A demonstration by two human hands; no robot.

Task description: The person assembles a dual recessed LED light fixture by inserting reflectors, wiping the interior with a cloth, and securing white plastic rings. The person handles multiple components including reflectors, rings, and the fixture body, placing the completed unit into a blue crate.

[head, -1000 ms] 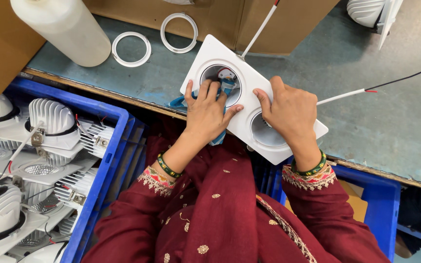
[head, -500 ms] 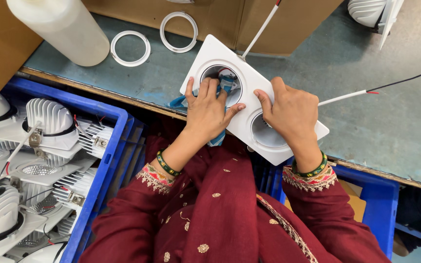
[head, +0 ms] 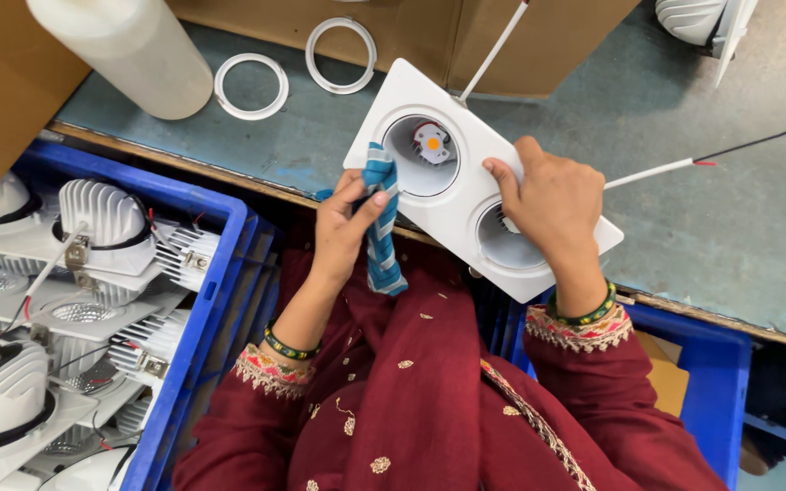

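Sitting at our gray table (head: 702, 218), we steady the white two-hole lamp (head: 466, 195) at its near edge. Our right hand (head: 552, 195) presses flat on it, fingers spread. Our left hand (head: 343, 223) has lifted off the lamp and now pinches a blue striped cloth (head: 380, 218), so wiping looks paused.

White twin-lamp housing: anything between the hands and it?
Only the blue striped cloth, gripped in the left hand and lying against the white twin-lamp housing beside its upper opening. The right hand rests bare on the housing, over the lower opening.
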